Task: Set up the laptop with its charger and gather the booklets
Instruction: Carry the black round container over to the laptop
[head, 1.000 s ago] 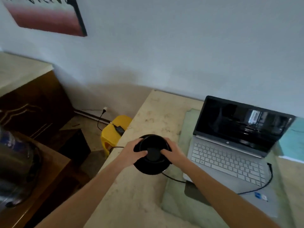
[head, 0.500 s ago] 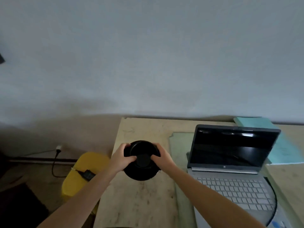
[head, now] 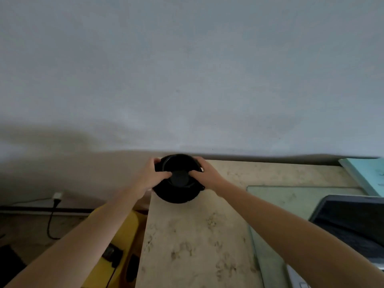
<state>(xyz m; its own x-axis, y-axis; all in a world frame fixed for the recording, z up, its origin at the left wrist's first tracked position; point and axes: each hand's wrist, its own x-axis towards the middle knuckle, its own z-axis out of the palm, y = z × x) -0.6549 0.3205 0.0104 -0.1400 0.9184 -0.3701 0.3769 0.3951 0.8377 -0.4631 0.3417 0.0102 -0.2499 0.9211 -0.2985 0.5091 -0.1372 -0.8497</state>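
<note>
Two hands on one item: my left hand (head: 150, 177) and right hand (head: 204, 173) each have fingers (head: 166, 174) curled over the rim of a black round container (head: 176, 185), thumbs reaching inside toward its raised centre. Grip: closed on the rim from both sides. Position: at the far left corner of the worktop (head: 193, 235), close to the wall; whether its base rests on the surface I cannot tell from this angle.

Handling note, as judgement: set it down level, well inside the edge, and release both sides together so it does not tip toward the yellow stool (head: 122, 242) below.

Count, outward:
- Laptop (head: 351, 227): one, open, screen dark, at the right edge on a glass sheet (head: 291, 198).
- Booklets (head: 367, 175): a pale blue stack at far right, perhaps more than one.
- Charger brick (head: 112, 253): one, on the stool.
- Wall plug (head: 57, 197): one, with cable.
</note>
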